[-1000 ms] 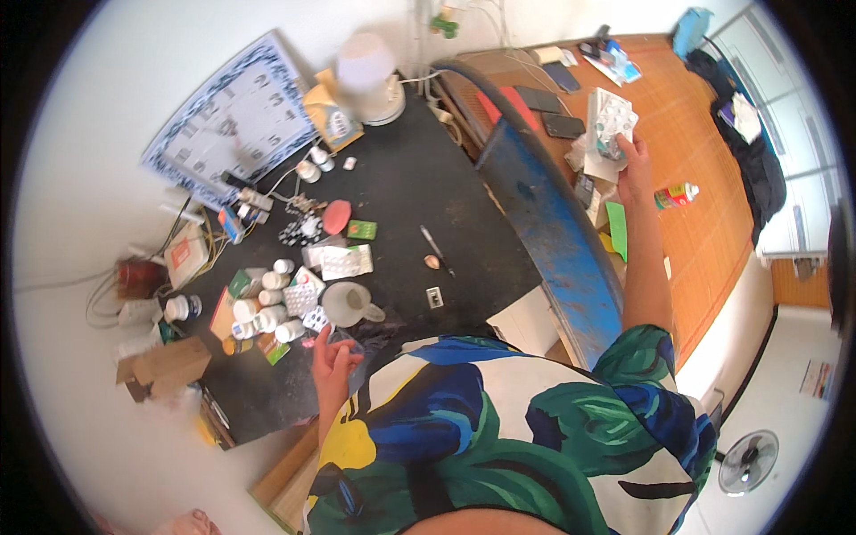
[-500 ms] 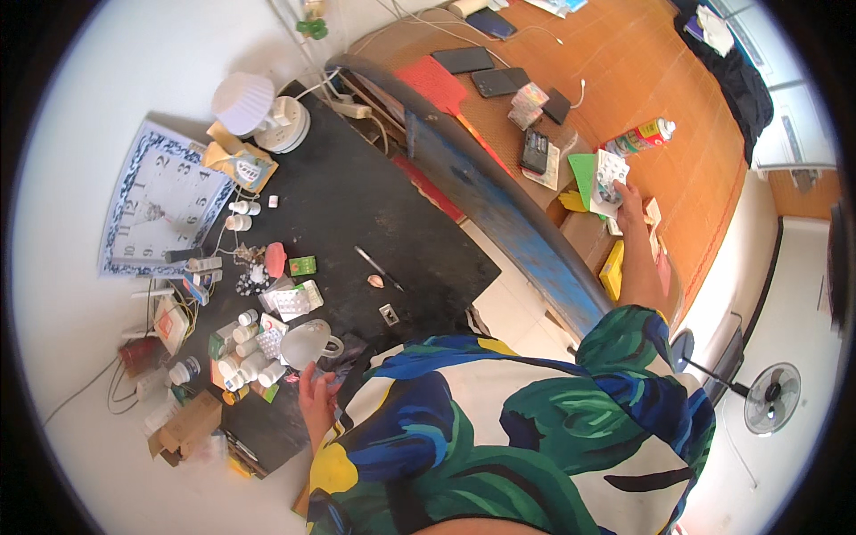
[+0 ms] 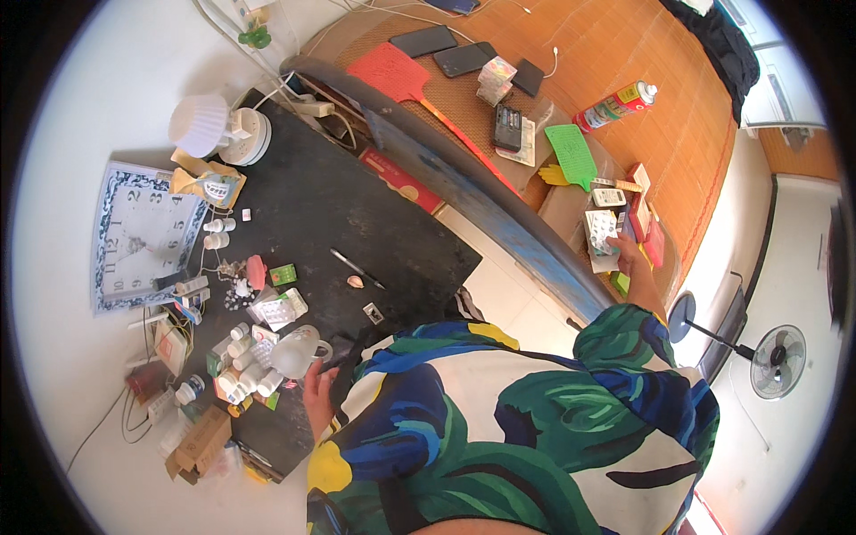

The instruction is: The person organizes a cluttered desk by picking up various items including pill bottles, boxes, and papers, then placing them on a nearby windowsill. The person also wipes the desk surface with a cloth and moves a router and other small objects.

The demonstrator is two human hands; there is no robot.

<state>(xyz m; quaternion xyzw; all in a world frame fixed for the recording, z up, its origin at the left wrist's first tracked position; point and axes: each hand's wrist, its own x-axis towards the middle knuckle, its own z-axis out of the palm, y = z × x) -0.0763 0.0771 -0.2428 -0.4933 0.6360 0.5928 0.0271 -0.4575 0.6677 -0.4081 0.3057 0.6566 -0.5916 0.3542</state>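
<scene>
At the bedside, my right hand has its fingers closed on the edge of some white and silver blister packs. These are low over the near end of the bed, beside a small white remote. A green fly swatter lies just beyond. My left hand is at the near edge of the black table, fingers apart, beside a frosted glass mug. Whether its fingertips touch the mug I cannot tell. White pill bottles crowd behind the mug.
The black table holds a pen, a garlic clove, a clock and a cardboard box. On the bed lie a red fly swatter, phones and a spray can. A dark bed rail stands between.
My right hand has moved nearer to me and lower with the blister packs, uncovering the green fly swatter and the remote. My left hand remains beside the mug. The view has shifted.
</scene>
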